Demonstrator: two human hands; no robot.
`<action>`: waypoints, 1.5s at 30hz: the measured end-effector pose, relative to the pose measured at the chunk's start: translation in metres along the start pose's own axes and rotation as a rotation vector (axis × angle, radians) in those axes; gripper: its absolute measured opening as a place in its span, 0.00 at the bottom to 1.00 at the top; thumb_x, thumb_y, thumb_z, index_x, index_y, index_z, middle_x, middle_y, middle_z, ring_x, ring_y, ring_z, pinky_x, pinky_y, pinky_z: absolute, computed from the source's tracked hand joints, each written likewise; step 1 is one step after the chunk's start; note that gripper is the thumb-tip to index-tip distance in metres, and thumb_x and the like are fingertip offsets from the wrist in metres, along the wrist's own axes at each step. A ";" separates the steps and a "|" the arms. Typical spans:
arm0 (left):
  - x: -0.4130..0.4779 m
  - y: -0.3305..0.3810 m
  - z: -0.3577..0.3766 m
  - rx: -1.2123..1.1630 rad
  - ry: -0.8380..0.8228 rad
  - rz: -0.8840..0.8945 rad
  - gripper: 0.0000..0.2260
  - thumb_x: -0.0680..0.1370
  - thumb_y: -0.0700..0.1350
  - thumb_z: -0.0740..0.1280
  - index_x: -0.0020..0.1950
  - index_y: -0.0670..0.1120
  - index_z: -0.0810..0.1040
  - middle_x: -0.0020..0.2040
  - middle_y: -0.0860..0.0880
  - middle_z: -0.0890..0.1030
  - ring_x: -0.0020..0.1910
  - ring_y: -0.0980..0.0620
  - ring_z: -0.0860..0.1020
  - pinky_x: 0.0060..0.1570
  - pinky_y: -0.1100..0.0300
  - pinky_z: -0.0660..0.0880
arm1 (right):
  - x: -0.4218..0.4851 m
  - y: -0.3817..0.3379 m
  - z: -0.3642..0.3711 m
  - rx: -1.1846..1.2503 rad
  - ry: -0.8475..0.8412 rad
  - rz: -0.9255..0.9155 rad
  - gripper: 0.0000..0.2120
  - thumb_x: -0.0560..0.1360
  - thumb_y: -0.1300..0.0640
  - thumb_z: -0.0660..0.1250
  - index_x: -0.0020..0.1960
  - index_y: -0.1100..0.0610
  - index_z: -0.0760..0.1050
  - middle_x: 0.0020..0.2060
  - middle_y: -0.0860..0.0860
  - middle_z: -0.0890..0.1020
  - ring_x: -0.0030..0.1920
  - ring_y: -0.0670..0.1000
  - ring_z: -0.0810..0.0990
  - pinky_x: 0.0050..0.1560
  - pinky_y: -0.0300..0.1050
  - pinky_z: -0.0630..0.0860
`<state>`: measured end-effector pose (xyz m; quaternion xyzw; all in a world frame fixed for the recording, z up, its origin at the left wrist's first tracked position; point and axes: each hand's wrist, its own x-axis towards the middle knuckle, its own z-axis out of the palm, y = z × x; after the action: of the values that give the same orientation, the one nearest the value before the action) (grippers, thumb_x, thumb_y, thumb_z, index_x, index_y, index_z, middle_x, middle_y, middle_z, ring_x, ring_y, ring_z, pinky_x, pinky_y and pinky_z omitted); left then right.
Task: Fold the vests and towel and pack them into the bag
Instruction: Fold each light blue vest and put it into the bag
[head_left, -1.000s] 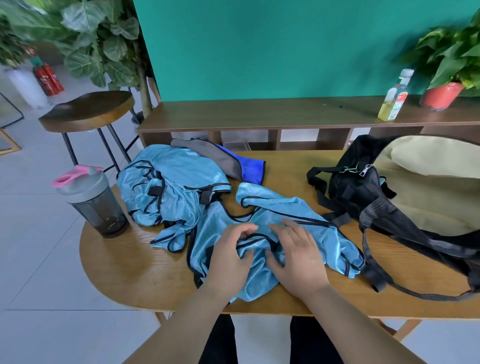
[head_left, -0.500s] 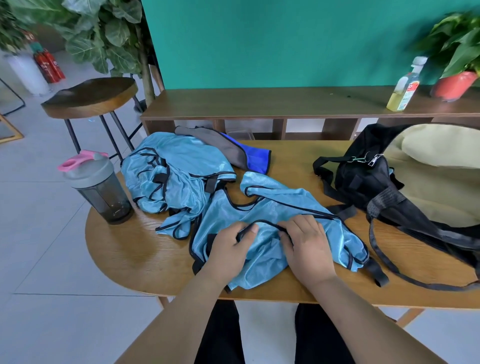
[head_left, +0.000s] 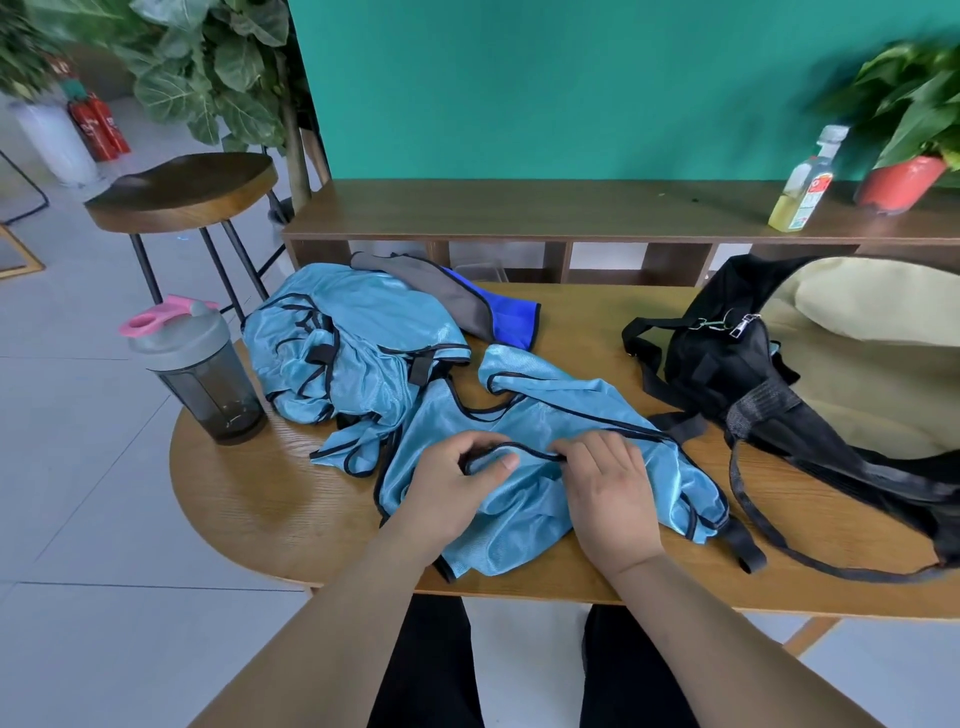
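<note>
Light-blue vest (head_left: 545, 415) lying on the tabletop (head_left: 249, 493) just left of the open black bag (head_left: 727, 358). The curled fingers of the left hand (head_left: 447, 488) and right hand (head_left: 608, 493) pinch its black-trimmed edge. A crumpled second vest (head_left: 353, 353) and the grey-blue towel (head_left: 483, 306) lie farther left of the bag.

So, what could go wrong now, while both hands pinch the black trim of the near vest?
1. The near vest touches the crumpled vest; lifting it may drag that one toward the shaker bottle standing at the table edge.
2. Its right corner lies beside the bag strap and could snag there.
</note>
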<state>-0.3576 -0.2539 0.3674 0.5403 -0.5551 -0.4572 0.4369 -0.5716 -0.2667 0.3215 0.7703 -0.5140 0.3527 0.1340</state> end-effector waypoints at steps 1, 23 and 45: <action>-0.001 0.003 -0.002 0.045 -0.030 0.018 0.07 0.80 0.51 0.74 0.58 0.54 0.85 0.51 0.61 0.86 0.52 0.63 0.83 0.53 0.67 0.77 | 0.000 0.000 0.000 -0.001 0.003 -0.021 0.12 0.78 0.65 0.68 0.59 0.57 0.81 0.48 0.52 0.80 0.52 0.56 0.77 0.60 0.52 0.73; 0.029 0.076 -0.113 0.056 0.367 0.173 0.04 0.81 0.51 0.74 0.51 0.51 0.86 0.42 0.52 0.84 0.38 0.55 0.76 0.42 0.60 0.75 | 0.099 0.078 -0.105 0.140 -0.229 0.456 0.11 0.82 0.58 0.67 0.63 0.51 0.80 0.58 0.48 0.81 0.56 0.52 0.80 0.55 0.48 0.77; 0.046 0.050 -0.129 0.043 0.495 0.041 0.08 0.80 0.57 0.73 0.48 0.54 0.85 0.50 0.48 0.86 0.56 0.42 0.83 0.61 0.40 0.80 | 0.099 0.097 -0.145 1.053 -0.360 0.839 0.20 0.82 0.40 0.67 0.60 0.56 0.84 0.55 0.56 0.88 0.59 0.58 0.86 0.64 0.56 0.78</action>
<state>-0.2424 -0.3050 0.4415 0.6334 -0.4516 -0.2904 0.5572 -0.6940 -0.2954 0.4770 0.5155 -0.5430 0.4437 -0.4925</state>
